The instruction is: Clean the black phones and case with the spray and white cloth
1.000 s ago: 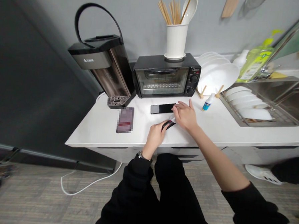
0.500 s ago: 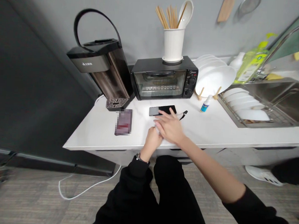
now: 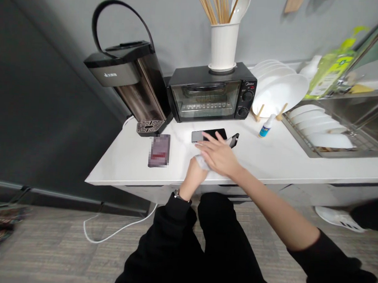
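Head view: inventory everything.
Counter: 1, white, centre
Dispenser: 1, black, counter left
Blurred item: 1, purple, near dispenser
Oven: 1, black, counter back
Holder: 1, white, atop oven
Chopsticks: several, tan, in holder
Spoon: 1, white, in holder
Plates: several, white, beside oven
Small bottle: 1, white-blue, near plates
Sink: 1, grey, right
Dishes: several, white, at sink
Pump bottle: 1, green, behind sink
Faucet: 1, silver, behind sink
Cable: 1, white, floor
Shoe: 1, white, floor
Phone: 1, black, near oven
Dark object: 1, black, beside phone
Sheet: 1, whitish, near phone
Left hand: 1, bare, at sheet
Right hand: 1, bare, at sheet
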Motion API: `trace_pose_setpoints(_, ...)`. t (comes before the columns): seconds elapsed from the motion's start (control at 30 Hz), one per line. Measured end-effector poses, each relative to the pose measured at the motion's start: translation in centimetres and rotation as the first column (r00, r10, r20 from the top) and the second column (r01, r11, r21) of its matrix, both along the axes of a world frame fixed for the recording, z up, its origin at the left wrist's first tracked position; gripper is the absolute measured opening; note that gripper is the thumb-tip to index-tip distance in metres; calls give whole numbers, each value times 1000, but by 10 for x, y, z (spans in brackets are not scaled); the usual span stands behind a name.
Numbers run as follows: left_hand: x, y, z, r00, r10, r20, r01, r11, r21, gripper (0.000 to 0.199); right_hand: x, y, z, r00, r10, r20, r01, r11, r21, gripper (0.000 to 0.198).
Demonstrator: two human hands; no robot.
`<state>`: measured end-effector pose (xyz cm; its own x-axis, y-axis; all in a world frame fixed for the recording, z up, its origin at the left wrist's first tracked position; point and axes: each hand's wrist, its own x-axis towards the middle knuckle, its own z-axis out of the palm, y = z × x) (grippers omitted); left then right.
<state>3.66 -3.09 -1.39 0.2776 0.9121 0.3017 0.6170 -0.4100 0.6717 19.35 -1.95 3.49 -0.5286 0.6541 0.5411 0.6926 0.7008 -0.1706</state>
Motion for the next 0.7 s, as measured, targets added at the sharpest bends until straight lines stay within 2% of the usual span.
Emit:
trace_pose_setpoints(0.1, 1, -2, 6, 999, -20, 33, 19, 999, 28, 27, 26, 19, 1, 967, -246, -65, 243, 968, -60, 49)
trace_pose_setpoints(0.17, 2, -3, 8, 1000, -14, 15, 13, 999, 43, 29, 30, 21, 2, 947, -315, -67, 311, 948, -70, 49)
trace_pose_setpoints(0.27, 1, -4, 6, 995, 19, -94, -16, 1000, 26, 23, 16, 5, 1, 989, -147, -12, 147, 989, -15, 48)
trace_pose_setpoints(0.33, 0, -4, 4, 991, 18, -136, -16, 1000, 13, 21, 10, -3, 1, 999, -40, 26, 40, 999, 7, 48)
trace_pose_setpoints(0.4, 0, -4, 4, 993, -2, -116, 4, 1000, 20, 22, 18, 0, 1, 997, -80, 21, 81, 997, -13, 48)
trace_pose_setpoints(0.5, 2, -5, 8, 998, -62, -1, 62, 996, 61, 31, 34, 14, 3, 948, -317, -40, 314, 947, -70, 49)
trace_pose_setpoints(0.53, 2, -5, 9, 998, -66, 16, 65, 996, 69, 33, 33, 15, 4, 934, -353, -50, 350, 934, -70, 50)
trace_pose_setpoints(0.6, 1, -4, 9, 999, -32, -32, 33, 998, 52, 29, 20, 8, 4, 953, -299, -43, 298, 954, -34, 49)
trace_pose_setpoints(0.7, -3, -2, 4, 990, 26, -136, -24, 1000, 14, 19, -7, -10, 1, 994, -109, -1, 109, 994, 7, 46)
